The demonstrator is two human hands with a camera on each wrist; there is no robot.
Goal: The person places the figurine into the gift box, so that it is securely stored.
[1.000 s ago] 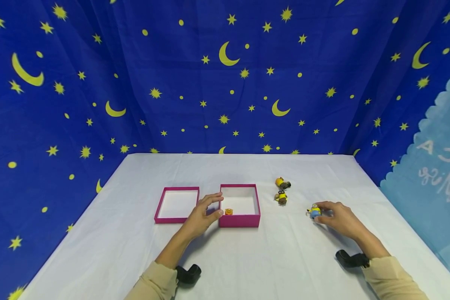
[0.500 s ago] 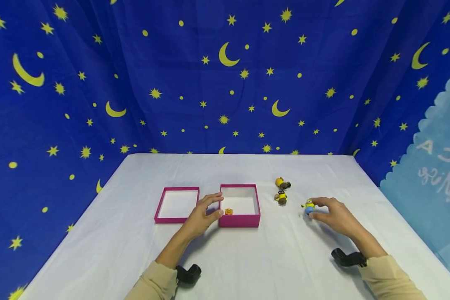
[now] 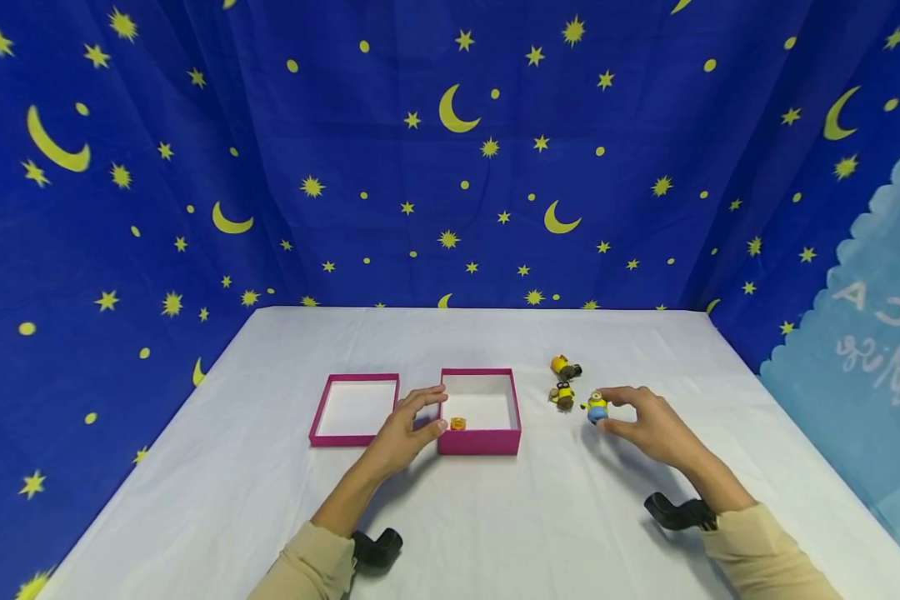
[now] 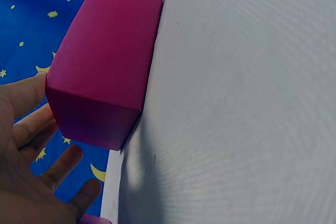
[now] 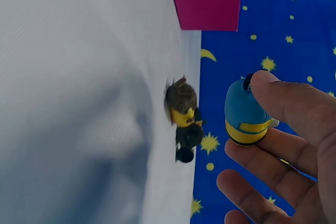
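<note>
My right hand (image 3: pixel 656 425) pinches a Minion figure (image 3: pixel 597 408) between thumb and fingertips, a little above the table. The right wrist view shows the figure's blue and yellow body, tipped over. Left of it, two more Minion figures lie on the table: one yellow and brown (image 3: pixel 563 397), another (image 3: pixel 563 367) just behind it. My left hand (image 3: pixel 403 433) touches the left side of an open magenta box (image 3: pixel 478 442), thumb and fingers spread apart and loosely bent. Inside the box's near left corner shows a small orange item (image 3: pixel 458 423), partly hidden by the wall.
The magenta box lid (image 3: pixel 355 441), white inside, lies left of the box and partly behind my left hand. A white cloth (image 3: pixel 532 517) covers the table. Blue curtains (image 3: pixel 390 150) with stars and moons stand behind and at the sides.
My right hand has carried the Minion figure leftward, closer to the two lying figures. The left hand and the box have stayed put.
</note>
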